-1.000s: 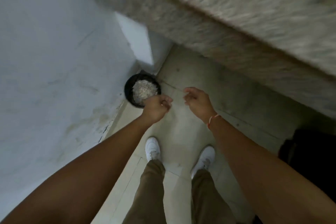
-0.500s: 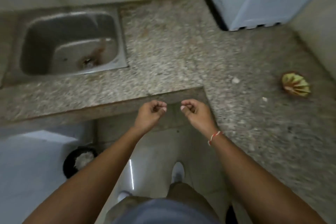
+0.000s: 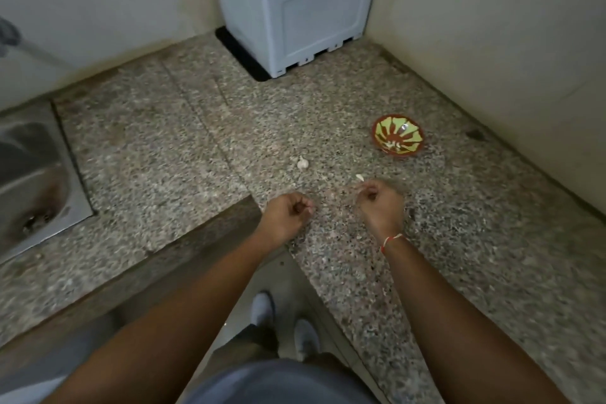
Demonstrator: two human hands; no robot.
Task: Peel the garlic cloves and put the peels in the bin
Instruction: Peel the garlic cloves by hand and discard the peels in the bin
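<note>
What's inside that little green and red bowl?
The bowl sits on the counter near the wall. Inside, its green and red painted pattern shows, with a few small pale bits near the bottom that might be peeled garlic, too small to tell. Nothing covers it.

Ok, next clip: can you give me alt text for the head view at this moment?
Seen from above, a person's left hand and right hand, fingers curled, hover over a speckled granite counter. A garlic clove and a small white scrap lie just beyond them, a green-and-red bowl farther right, a steel sink at left.
</note>
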